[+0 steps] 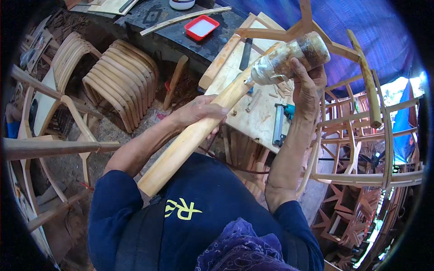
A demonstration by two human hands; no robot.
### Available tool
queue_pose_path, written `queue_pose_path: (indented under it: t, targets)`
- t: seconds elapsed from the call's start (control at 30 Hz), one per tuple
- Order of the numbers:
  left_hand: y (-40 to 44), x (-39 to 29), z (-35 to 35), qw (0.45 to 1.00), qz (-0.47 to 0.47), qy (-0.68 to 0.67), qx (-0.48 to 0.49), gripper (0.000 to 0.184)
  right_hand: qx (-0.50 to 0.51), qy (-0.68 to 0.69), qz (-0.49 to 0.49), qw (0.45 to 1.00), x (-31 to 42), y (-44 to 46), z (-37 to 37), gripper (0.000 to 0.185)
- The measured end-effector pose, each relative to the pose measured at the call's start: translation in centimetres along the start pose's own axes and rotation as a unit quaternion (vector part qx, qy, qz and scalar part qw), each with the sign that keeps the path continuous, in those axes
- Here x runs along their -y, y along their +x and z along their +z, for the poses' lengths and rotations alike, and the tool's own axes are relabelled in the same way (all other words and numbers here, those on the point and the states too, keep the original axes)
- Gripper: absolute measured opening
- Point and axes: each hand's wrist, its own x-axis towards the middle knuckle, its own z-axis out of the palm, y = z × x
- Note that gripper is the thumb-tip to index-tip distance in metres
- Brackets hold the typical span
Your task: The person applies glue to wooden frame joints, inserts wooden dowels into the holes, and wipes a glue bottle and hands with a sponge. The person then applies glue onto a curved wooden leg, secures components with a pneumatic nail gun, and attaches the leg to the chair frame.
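My left hand [201,110] is wrapped round a long, pale piece of wood [178,151], which slants from near my chest up toward the workbench. In my right hand [307,86] is a glue bottle [282,61], tilted on its side and smeared with whitish residue, with a dark band near its base. Its nozzle points down at the upper part of the wood; whether it touches the surface I cannot tell. Below the bottle, small wooden dowels [285,86] lie on the light board of the workbench [246,124].
A red tray [202,28] with white contents stands on a dark table [156,18], beside a curved wooden strip [185,21]. Stacked curved chair parts [120,83] stand at left. A nail gun [280,122] lies at the bench's right edge. Wooden frames [357,140] crowd the right.
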Motion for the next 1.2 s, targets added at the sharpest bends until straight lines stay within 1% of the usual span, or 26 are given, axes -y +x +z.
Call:
queue_pose_path:
  t: [0.1,0.47,0.8,1.0,1.07,1.2]
  targets:
    - [-0.4,-0.4,0.4,1.000,-0.016,-0.003,-0.011,0.032,0.002,-0.004,-0.004,1.000,-0.1,0.2,-0.1,0.056]
    - [-0.5,-0.4,0.4,1.000,-0.014,-0.002,-0.004,0.033,0.001,-0.021,-0.007,1.000,-0.4,-0.2,0.0,0.058]
    - [-0.5,-0.2,0.7,1.000,-0.010,-0.012,-0.004,0.032,-0.004,-0.006,-0.019,1.000,-0.8,-0.7,-0.2,0.058]
    - [-0.3,-0.3,0.9,1.000,-0.010,0.013,0.001,0.036,-0.011,0.001,-0.013,1.000,-1.9,-0.7,0.2,0.056]
    - [-0.2,-0.3,0.8,1.000,-0.009,0.018,-0.009,0.037,-0.003,-0.008,-0.025,1.000,-1.6,-0.9,0.6,0.056]
    - [-0.2,-0.2,0.2,1.000,-0.007,0.023,-0.019,0.039,0.002,-0.006,-0.018,1.000,-1.4,-1.7,0.6,0.056]
